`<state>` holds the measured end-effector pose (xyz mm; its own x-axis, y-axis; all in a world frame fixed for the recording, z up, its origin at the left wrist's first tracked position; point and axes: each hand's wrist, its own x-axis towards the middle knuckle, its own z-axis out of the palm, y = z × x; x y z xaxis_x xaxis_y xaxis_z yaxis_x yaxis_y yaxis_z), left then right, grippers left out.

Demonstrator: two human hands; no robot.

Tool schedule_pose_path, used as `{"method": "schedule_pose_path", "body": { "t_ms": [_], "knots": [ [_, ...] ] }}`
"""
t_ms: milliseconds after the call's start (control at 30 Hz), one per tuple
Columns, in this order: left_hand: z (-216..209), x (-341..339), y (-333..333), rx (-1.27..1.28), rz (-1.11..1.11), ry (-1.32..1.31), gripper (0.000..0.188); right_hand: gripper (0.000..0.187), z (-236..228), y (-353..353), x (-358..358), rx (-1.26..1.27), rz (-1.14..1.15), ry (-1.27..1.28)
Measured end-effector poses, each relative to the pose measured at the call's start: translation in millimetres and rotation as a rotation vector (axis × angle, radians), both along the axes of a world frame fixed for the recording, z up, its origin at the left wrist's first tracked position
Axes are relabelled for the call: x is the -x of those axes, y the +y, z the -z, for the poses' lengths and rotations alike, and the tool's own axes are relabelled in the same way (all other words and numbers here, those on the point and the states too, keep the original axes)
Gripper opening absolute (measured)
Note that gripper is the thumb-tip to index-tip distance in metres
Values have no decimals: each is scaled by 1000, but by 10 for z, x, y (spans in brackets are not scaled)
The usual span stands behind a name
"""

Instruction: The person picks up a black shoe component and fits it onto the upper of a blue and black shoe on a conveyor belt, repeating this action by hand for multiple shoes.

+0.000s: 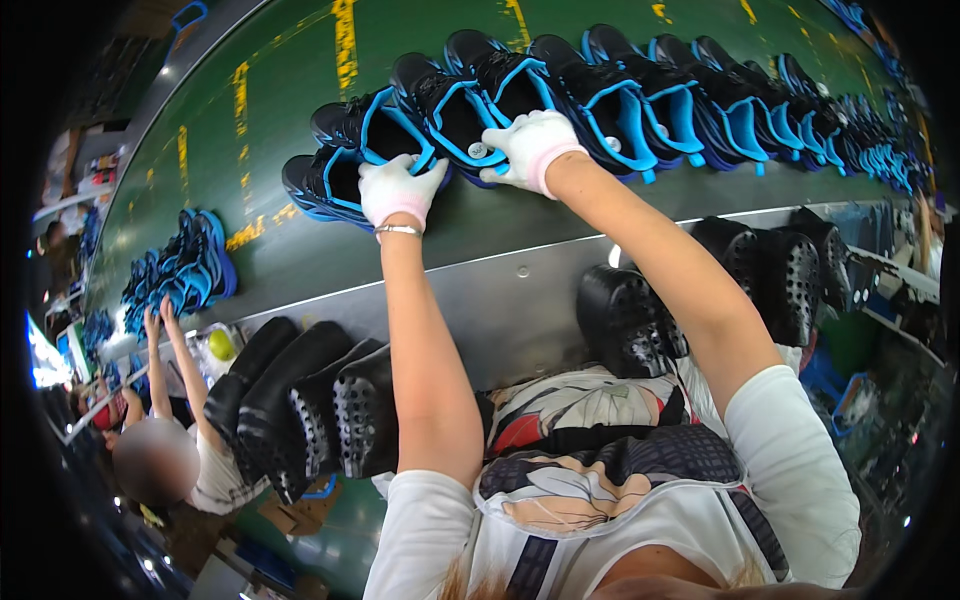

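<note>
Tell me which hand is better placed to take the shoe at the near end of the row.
Left, probably. The left hand already rests on the end shoe of the row, while the right hand is on a shoe further along.

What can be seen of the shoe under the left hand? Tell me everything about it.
The shoe is a black sports shoe upper with bright blue trim and edging, of a soft, fabric-like look. It lies on the green conveyor belt at the near end of a long overlapping row of like shoes, leaning partly under its neighbour. The left hand, in a white glove, rests on its opening. Its sole side is hidden.
</note>
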<state>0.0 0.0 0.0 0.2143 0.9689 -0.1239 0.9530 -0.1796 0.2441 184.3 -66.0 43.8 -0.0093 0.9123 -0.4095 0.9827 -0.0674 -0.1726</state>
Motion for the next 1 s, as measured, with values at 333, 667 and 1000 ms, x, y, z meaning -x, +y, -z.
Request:
{"method": "schedule_pose_path", "body": {
  "t_ms": [333, 667, 1000],
  "knots": [
    [-36, -597, -489, -16, 241, -221, 47, 46, -51, -568, -885, -34, 83, -73],
    [-64, 262, -158, -399, -66, -479, 47, 46, 65, -571, -834, -62, 52, -136],
    [276, 306, 356, 135, -473, -808, 69, 39, 167, -534, -811, -57, 32, -101]
  ]
}}
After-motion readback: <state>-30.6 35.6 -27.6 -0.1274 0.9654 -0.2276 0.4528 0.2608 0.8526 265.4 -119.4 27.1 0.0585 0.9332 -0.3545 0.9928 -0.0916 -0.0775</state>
